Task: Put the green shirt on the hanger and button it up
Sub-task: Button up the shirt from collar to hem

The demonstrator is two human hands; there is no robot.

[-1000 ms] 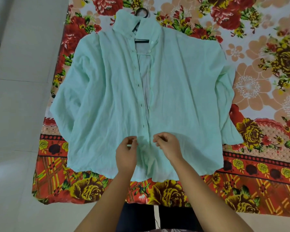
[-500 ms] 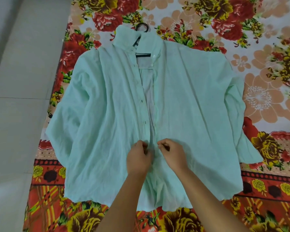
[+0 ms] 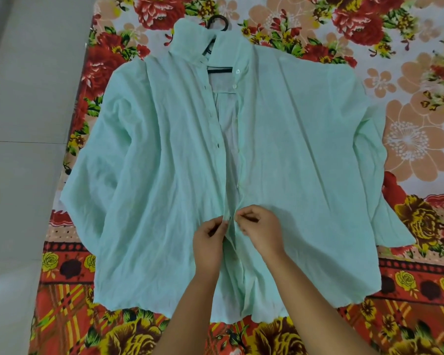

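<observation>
The pale green shirt (image 3: 300, 160) lies flat, front up, on a flowered sheet, sleeves spread to both sides. A black hanger (image 3: 217, 20) sits inside it; its hook sticks out above the collar and a bar shows in the open neck. The front stands open from the collar down to my hands. My left hand (image 3: 209, 243) pinches the left front edge beside a buttonhole low on the placket. My right hand (image 3: 260, 230) pinches the right front edge opposite, fingertips nearly touching the left ones. Below my hands the two edges lie close together.
The flowered sheet (image 3: 408, 103), red, orange and yellow, covers the surface under the shirt. Pale floor tiles (image 3: 23, 124) run along the left side. My forearms come in from the bottom edge over the shirt's hem.
Both hands have moved up the placket and closer together, holding the two front edges against each other. The view has dropped closer to the shirt.
</observation>
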